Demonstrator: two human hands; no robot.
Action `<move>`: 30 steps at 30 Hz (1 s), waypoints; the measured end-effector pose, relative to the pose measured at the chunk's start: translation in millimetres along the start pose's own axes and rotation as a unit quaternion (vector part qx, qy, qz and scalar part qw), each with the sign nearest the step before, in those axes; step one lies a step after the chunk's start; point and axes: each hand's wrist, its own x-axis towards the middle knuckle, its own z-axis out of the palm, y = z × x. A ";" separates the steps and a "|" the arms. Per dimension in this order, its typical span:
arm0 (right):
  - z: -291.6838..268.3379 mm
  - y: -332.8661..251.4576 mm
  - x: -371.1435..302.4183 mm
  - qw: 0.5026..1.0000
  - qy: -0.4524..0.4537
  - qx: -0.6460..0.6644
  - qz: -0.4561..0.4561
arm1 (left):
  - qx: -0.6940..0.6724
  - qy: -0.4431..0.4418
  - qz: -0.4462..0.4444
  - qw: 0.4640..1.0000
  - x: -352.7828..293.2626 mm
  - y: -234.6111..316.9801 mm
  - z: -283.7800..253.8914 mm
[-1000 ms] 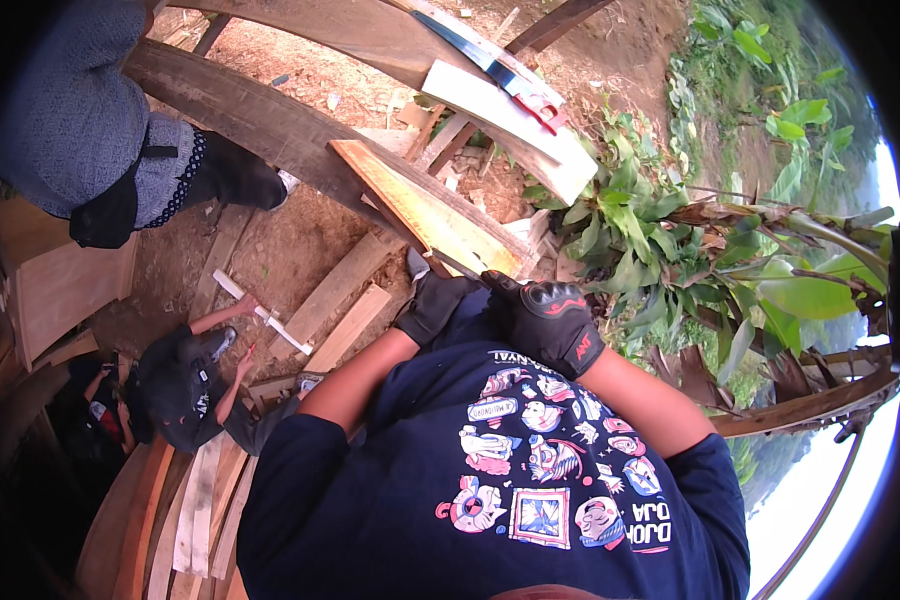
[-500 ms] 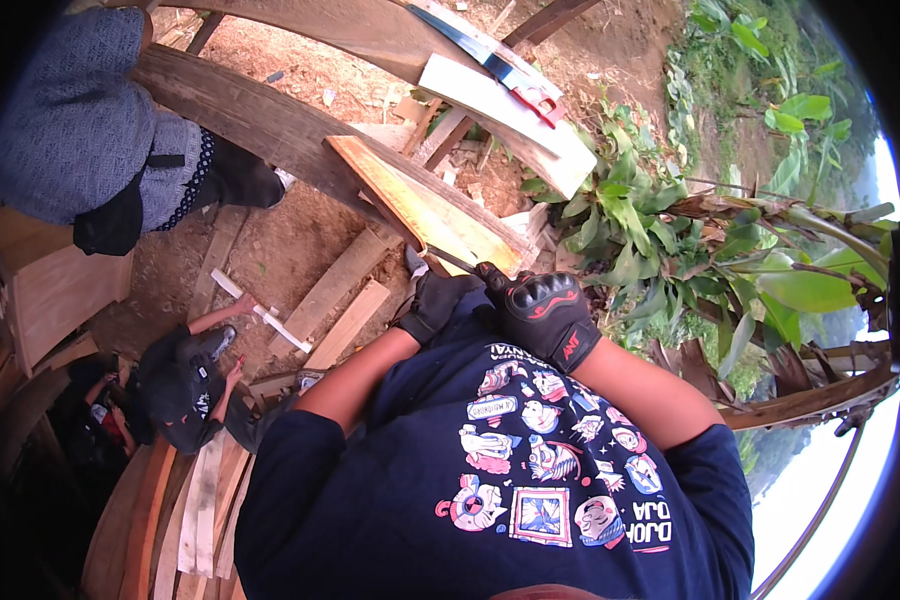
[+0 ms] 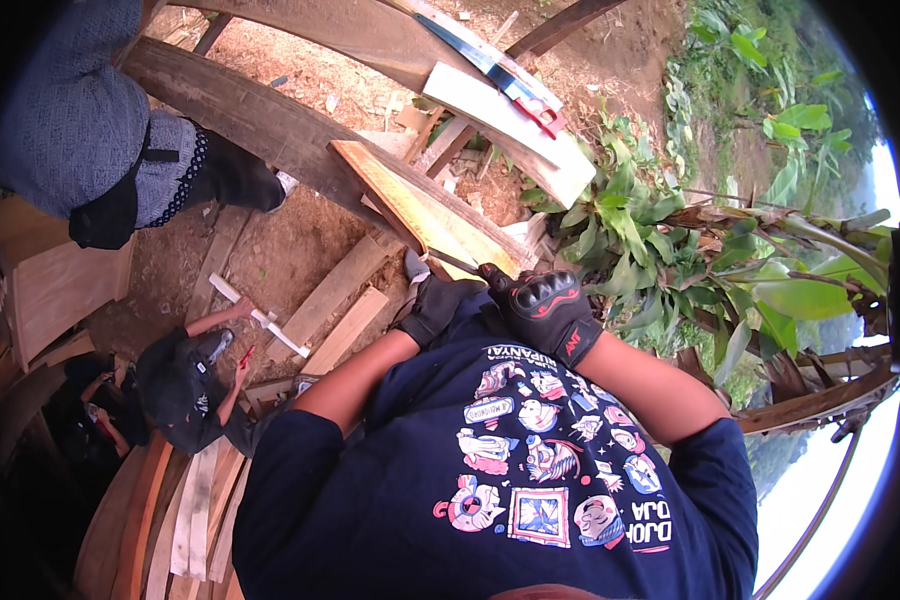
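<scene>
My right hand (image 3: 545,308), in a black glove with red marks, is closed around a thin dark tool (image 3: 454,262). I cannot make out its exact kind. The tool lies against the near end of an orange-brown wooden board (image 3: 382,195), which stands on edge on a wider beam. Close beside it, my left hand (image 3: 438,308) wears a dark glove and is held near the board's end, in front of my shirt. Its fingers are turned away and hidden, so whether it grips anything does not show.
A handsaw (image 3: 500,75) with a red handle lies on a pale plank (image 3: 510,130) beyond. A standing person (image 3: 80,130) is at the upper left; a crouching person (image 3: 175,385) holds a white strip (image 3: 260,315). Stacked planks (image 3: 195,510) lie lower left; leafy plants (image 3: 620,220) grow at right.
The view has shifted slightly, so the beams and board sit a little lower. Both my hands keep nearly the same place and hold. The crouching person's hand with a red item has moved slightly.
</scene>
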 end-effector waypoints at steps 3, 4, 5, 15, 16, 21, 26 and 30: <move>-5.1 4.6 3.5 0.993 0.074 -0.055 -0.069 | -0.009 -0.001 -0.014 1.000 -1.9 4.4 -0.6; -5.1 5.2 4.2 0.992 0.079 -0.062 -0.080 | -0.012 0.002 -0.020 1.000 -3.2 6.8 -0.5; -5.4 6.1 5.8 0.997 0.040 -0.039 -0.052 | -0.020 0.007 -0.018 1.000 -2.6 6.3 1.0; 0.9 3.6 14.8 0.996 -0.070 0.047 0.029 | -0.050 0.018 0.012 0.999 -0.5 5.0 4.3; 4.8 4.9 11.4 0.999 -0.050 0.014 0.005 | -0.077 0.017 0.018 0.997 -1.2 3.1 4.7; 14.1 6.8 11.7 0.990 -0.041 0.124 0.045 | 0.033 0.019 0.053 0.998 7.1 -13.7 2.8; 12.6 -3.6 9.9 0.994 -0.029 0.089 0.058 | 0.032 0.028 0.089 0.995 8.8 -24.9 -0.8; 22.8 -4.7 10.1 0.999 0.043 -0.014 0.009 | 0.182 -0.008 0.161 0.970 6.7 -39.7 -14.7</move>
